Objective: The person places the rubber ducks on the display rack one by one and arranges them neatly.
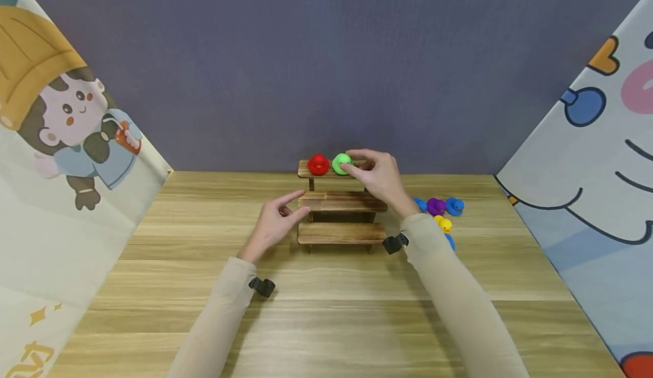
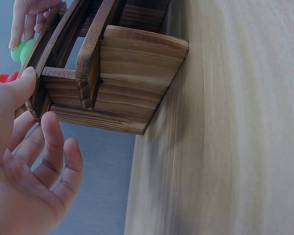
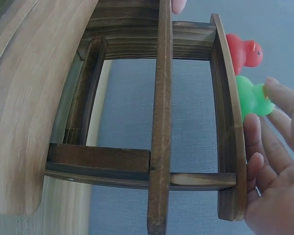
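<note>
A three-step wooden stand stands against the back wall. On its top step sit a red rubber duck and, just right of it, a green rubber duck. My right hand pinches the green duck between thumb and forefinger; in the right wrist view its other fingers curl beside the top step's edge. At the left end of the middle step, my left hand holds the stand, thumb on one side and forefinger on the other. In the left wrist view its remaining fingers are loosely bent.
Right of the stand, partly behind my right forearm, lie several more ducks: a purple duck, a blue duck and a yellow duck among them. A dark wall closes the back of the wooden table; printed panels flank both sides.
</note>
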A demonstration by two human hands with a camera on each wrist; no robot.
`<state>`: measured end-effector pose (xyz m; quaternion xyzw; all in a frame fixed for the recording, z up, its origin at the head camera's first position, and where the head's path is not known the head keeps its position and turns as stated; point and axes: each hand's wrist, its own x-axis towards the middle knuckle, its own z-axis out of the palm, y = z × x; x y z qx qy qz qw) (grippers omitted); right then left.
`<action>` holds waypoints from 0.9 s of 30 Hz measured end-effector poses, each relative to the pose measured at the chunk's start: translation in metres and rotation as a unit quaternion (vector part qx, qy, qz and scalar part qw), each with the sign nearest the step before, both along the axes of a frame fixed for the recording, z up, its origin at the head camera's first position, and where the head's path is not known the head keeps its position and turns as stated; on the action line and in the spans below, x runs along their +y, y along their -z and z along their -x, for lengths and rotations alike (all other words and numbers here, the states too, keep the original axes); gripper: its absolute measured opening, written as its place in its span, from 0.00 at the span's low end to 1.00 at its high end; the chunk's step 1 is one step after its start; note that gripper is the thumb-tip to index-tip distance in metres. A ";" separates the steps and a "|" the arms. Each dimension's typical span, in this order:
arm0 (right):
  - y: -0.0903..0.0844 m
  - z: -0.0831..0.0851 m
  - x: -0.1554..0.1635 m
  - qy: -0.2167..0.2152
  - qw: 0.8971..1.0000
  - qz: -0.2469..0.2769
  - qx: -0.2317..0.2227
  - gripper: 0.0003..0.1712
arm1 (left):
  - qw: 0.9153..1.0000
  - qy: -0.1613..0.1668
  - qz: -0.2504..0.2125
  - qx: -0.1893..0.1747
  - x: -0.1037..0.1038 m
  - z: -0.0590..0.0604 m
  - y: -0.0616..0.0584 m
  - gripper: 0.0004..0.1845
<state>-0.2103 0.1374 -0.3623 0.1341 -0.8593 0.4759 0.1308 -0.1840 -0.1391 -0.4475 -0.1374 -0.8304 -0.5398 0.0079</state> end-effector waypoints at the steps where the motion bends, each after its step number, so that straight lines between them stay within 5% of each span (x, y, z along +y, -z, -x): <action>1: 0.000 0.000 0.000 0.000 1.000 0.001 0.000 0.23 | 1.000 0.001 0.003 0.001 0.000 0.000 0.000 0.28; 11: 0.000 -0.003 0.008 -0.005 1.000 0.020 0.004 0.24 | 1.000 0.004 0.003 0.000 0.000 0.000 0.000 0.28; 21: 0.006 -0.003 0.025 0.029 0.993 0.081 0.079 0.14 | 1.000 0.002 0.009 0.001 0.000 0.000 -0.001 0.27; 27: 0.005 -0.010 0.040 0.043 0.992 0.089 0.083 0.12 | 1.000 0.007 0.009 0.001 -0.001 0.001 -0.001 0.27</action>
